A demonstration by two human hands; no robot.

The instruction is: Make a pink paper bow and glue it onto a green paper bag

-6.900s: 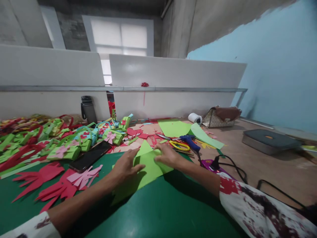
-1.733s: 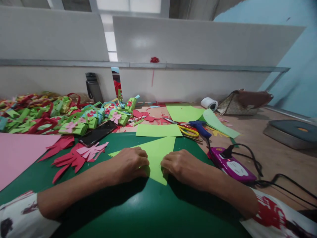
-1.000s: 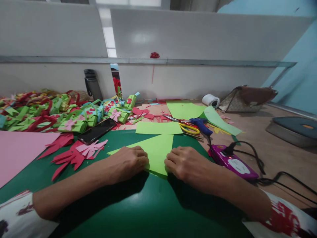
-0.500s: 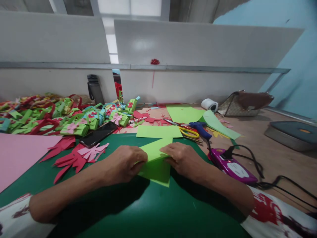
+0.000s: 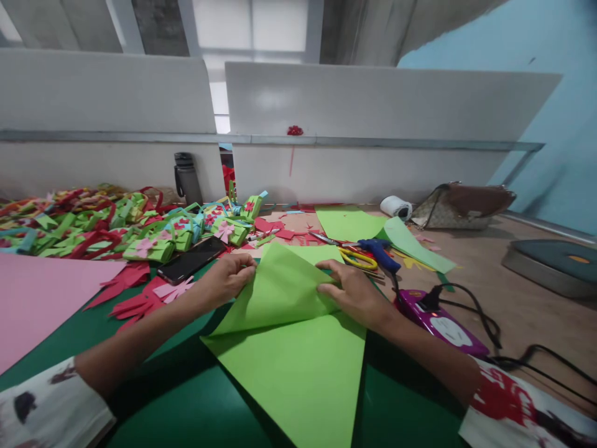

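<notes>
A large sheet of light green paper (image 5: 293, 373) spreads over the green table surface in front of me, its upper part (image 5: 280, 286) folded over at a slant. My left hand (image 5: 228, 277) is closed at the fold's upper left edge, thumb and fingers pinching the paper. At the right edge my right hand (image 5: 357, 295) has its thumb across the front of the folded part and its index finger a little higher; the other fingers are partly hidden. Behind the fold lies a smaller light green strip (image 5: 321, 253), partly covered.
Yellow-handled scissors (image 5: 359, 258) and a blue glue gun (image 5: 380, 252) lie beyond my right hand, near a purple power strip (image 5: 443, 323). A phone (image 5: 191, 260), red cutouts (image 5: 140, 302) and pink paper (image 5: 51, 298) lie left. Several small paper bags (image 5: 149, 247) are piled behind.
The green paper has opened out from a small folded shape into a large sheet reaching toward me. My left hand has moved left and up; my right hand has shifted slightly right.
</notes>
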